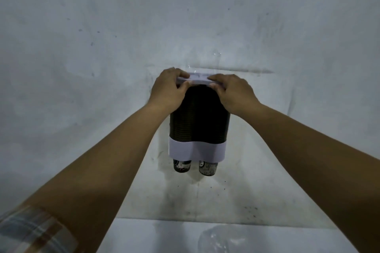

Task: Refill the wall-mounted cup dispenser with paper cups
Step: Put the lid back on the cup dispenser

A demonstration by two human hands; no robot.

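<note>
The cup dispenser (pixel 198 129) hangs on the wall, a dark see-through double tube with a white band (pixel 196 151) near its bottom. Stacked cup rims show through its walls. Two dark printed paper cups (pixel 182 165) (pixel 208 168) stick out below the band. A flat white lid (pixel 198 79) lies across the dispenser's top. My left hand (pixel 168 90) grips the lid's left end, thumb under the front edge. My right hand (pixel 234 92) grips its right end with fingers over the top.
The wall (pixel 102 47) is pale and stained. Below it runs a white counter (pixel 156 236), with a crumpled clear plastic bag (pixel 224 239) lying under the dispenser. A plaid sleeve (pixel 35 232) shows at the lower left.
</note>
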